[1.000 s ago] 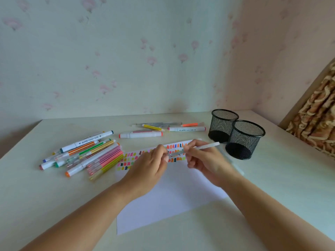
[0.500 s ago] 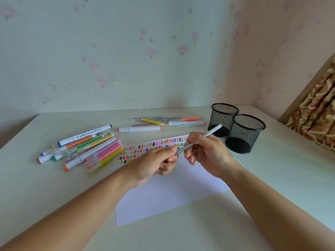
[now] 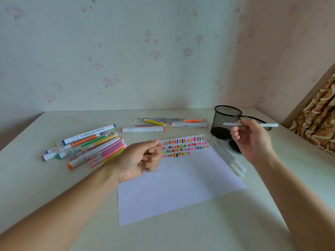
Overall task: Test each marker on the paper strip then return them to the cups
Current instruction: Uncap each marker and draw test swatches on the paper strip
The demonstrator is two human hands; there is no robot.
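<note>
My right hand (image 3: 253, 142) grips a thin white marker (image 3: 270, 125), held level in the air in front of two black mesh cups. The rear cup (image 3: 226, 117) shows fully; the front cup (image 3: 234, 146) is mostly hidden behind that hand. My left hand (image 3: 139, 160) hovers over the left edge of the white paper (image 3: 172, 189), fingers curled in, nothing visible in them. Rows of coloured test marks (image 3: 184, 146) run along the paper's far edge.
A pile of several markers (image 3: 87, 145) lies left of the paper. Several more markers (image 3: 163, 125) lie at the back, near the wall. A few pale pens (image 3: 228, 157) rest along the paper's right edge. A patterned curtain (image 3: 319, 124) hangs at the right.
My hands have separated. The right hand lifted the white marker away from the test marks, up and right toward the cups. The left hand drew back to the left and curled in.
</note>
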